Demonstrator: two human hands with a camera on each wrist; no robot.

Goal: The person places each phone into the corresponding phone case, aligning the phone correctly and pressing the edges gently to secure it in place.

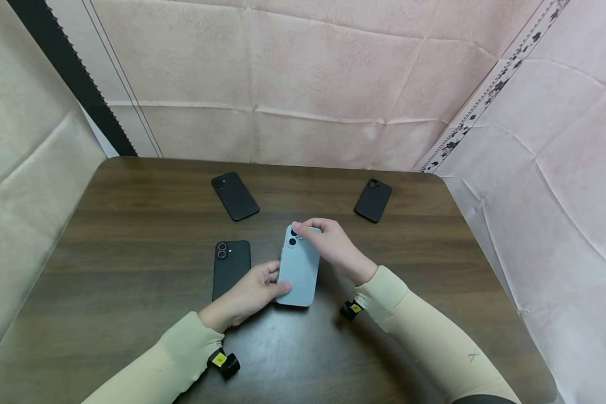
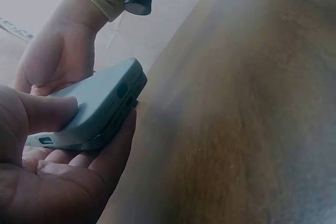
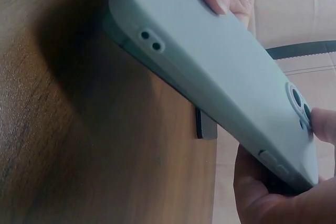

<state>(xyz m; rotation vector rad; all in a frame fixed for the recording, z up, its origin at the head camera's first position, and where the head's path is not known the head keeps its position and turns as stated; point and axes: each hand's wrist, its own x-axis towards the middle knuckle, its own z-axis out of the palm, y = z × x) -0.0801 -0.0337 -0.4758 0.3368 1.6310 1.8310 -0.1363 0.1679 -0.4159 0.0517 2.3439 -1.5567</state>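
Both hands hold a light blue phone case point(image 1: 303, 275) above the middle of the table, its back facing up. My left hand point(image 1: 252, 292) grips the near end, thumb on the back and fingers underneath. At the camera end, my right hand point(image 1: 335, 247) pinches the far corner, thumb beside the camera openings. A phone point(image 3: 157, 77) shows as a darker edge below the case's rim in the right wrist view. The left wrist view shows a thin gap between case and phone at the near end. The phone's screen is hidden.
A dark phone point(image 1: 231, 269) with two camera rings lies just left of the hands. Farther back are a black phone case point(image 1: 235, 196) on the left and another black case point(image 1: 373, 201) on the right. The wooden table point(image 1: 146, 224) ends at a pale cloth wall point(image 1: 308, 78).
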